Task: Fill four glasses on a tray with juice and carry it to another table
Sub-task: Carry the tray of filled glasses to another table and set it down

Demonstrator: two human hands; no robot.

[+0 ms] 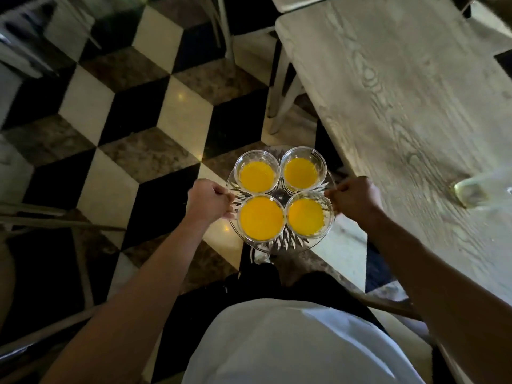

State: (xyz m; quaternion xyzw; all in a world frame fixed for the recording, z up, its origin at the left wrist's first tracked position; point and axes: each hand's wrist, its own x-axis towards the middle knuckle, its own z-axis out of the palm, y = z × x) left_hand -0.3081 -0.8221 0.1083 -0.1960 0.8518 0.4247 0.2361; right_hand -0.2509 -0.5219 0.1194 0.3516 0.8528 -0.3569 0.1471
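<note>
Glass tray (279,246) carrying four filled glasses (261,218) is hanging over the floor (177,112); left hand (209,200) is gripping its 9 o'clock rim, right hand (356,199) its 3 o'clock rim; carrying is in hand; next move likely calls for level travel, since the table (401,106) is lying at 2 o'clock.

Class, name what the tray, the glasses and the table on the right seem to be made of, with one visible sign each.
Tray: probably cut glass; clear, starburst facets.
Glasses: clear glass or plastic; juice shows through the walls.
Table: wood, pale matt finish; bold grain.
</note>
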